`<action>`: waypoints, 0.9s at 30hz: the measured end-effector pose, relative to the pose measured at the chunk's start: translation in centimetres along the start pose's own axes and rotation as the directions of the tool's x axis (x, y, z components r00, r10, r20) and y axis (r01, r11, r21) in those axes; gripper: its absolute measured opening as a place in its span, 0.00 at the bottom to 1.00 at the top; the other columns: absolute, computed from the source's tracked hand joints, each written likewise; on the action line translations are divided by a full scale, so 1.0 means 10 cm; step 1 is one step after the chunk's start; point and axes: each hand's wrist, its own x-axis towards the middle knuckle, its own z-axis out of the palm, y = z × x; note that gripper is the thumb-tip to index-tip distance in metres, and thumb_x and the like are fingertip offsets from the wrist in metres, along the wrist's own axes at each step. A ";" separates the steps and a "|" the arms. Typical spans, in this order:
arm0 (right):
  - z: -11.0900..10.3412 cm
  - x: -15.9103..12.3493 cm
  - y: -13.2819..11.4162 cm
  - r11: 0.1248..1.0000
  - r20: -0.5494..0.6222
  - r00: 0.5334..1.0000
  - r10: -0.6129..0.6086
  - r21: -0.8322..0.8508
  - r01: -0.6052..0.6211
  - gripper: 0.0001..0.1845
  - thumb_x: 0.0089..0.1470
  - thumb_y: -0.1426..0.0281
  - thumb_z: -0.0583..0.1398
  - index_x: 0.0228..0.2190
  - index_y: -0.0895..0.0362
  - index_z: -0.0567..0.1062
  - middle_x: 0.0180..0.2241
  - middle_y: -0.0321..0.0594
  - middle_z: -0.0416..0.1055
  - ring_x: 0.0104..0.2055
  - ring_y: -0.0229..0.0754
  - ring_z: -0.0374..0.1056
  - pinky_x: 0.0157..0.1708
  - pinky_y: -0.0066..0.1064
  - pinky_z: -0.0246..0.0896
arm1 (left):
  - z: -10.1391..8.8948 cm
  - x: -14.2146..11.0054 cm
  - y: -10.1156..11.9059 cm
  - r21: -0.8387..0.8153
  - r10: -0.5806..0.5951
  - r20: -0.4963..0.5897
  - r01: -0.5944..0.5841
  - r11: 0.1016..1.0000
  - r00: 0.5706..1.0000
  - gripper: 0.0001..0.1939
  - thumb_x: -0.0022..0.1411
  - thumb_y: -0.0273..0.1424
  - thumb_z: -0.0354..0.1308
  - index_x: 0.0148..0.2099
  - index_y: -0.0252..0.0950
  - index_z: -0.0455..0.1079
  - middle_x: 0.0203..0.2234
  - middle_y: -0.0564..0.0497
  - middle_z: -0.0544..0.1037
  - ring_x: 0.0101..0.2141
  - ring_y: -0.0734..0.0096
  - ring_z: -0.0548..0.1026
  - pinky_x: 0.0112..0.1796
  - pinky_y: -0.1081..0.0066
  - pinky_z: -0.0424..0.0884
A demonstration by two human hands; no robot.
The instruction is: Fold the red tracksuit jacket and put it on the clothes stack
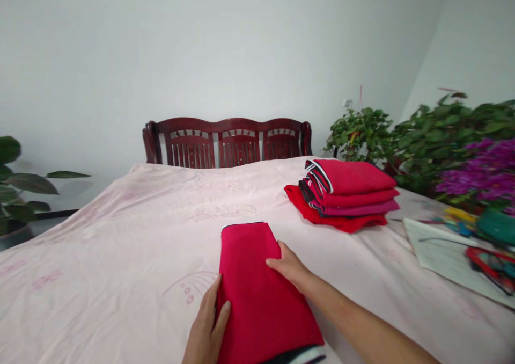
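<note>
— What is nearest?
— The left hand point(208, 321), thumb and fingers parted at the left edge of a folded red garment point(261, 289). The right hand point(290, 264) has its thumb on top and its fingers at the right edge, lightly gripping it.
— Where does the garment lie?
— Flat on the pale pink cloth point(161, 208), striped trim at its near end.
— And beyond?
— A stack of folded clothes point(350, 192) to the right, then leafy plants point(362, 133) and a dark wooden backrest point(237, 144) against the wall.
</note>
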 end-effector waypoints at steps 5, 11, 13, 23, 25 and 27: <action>-0.13 0.00 -0.11 0.849 0.299 0.904 0.307 0.342 -0.401 0.24 0.44 0.61 0.67 0.42 0.61 0.75 0.42 0.51 0.79 0.45 0.52 0.76 0.47 0.45 0.70 | -0.06 -0.01 0.01 -0.018 -0.032 0.000 0.032 0.999 0.999 0.29 0.67 0.40 0.50 0.66 0.34 0.58 0.65 0.43 0.64 0.65 0.60 0.60 0.67 0.57 0.50; -0.22 -0.11 -0.19 0.851 0.452 0.879 0.150 0.393 -0.347 0.28 0.42 0.62 0.71 0.45 0.60 0.77 0.46 0.48 0.79 0.48 0.49 0.75 0.54 0.41 0.65 | -0.09 0.04 0.04 -0.157 -0.132 -0.028 0.126 0.980 0.991 0.30 0.65 0.42 0.53 0.64 0.34 0.60 0.61 0.41 0.68 0.60 0.56 0.68 0.61 0.57 0.64; -0.20 -0.17 -0.23 0.881 0.429 0.903 0.009 0.424 -0.210 0.31 0.41 0.65 0.72 0.48 0.58 0.76 0.48 0.48 0.78 0.50 0.51 0.74 0.56 0.43 0.63 | -0.10 0.07 0.03 -0.173 -0.148 -0.043 0.139 0.975 0.988 0.30 0.65 0.43 0.52 0.65 0.34 0.59 0.60 0.41 0.70 0.59 0.56 0.69 0.60 0.56 0.65; 0.07 -0.36 -0.17 0.751 0.352 0.932 0.083 0.593 -0.291 0.31 0.39 0.73 0.67 0.49 0.56 0.71 0.40 0.45 0.80 0.39 0.51 0.77 0.46 0.47 0.69 | -0.20 0.16 -0.10 -0.197 -0.176 -0.148 0.145 0.969 0.973 0.31 0.63 0.46 0.52 0.63 0.36 0.60 0.57 0.41 0.73 0.52 0.58 0.75 0.55 0.57 0.70; 0.06 -0.41 -0.27 0.755 0.288 0.955 0.074 0.610 -0.243 0.29 0.39 0.72 0.66 0.47 0.55 0.72 0.38 0.43 0.81 0.36 0.50 0.77 0.43 0.45 0.70 | -0.22 0.20 -0.16 -0.195 -0.179 -0.180 0.143 0.970 0.967 0.31 0.62 0.47 0.53 0.62 0.36 0.61 0.55 0.40 0.74 0.52 0.57 0.76 0.55 0.57 0.70; -0.02 -0.45 -0.44 0.760 0.244 0.968 0.061 0.617 -0.203 0.27 0.39 0.73 0.66 0.46 0.55 0.72 0.36 0.42 0.81 0.34 0.48 0.77 0.40 0.43 0.71 | -0.25 0.22 -0.19 -0.217 -0.190 -0.189 0.148 0.965 0.963 0.33 0.60 0.48 0.55 0.62 0.36 0.61 0.55 0.40 0.74 0.51 0.56 0.76 0.54 0.56 0.70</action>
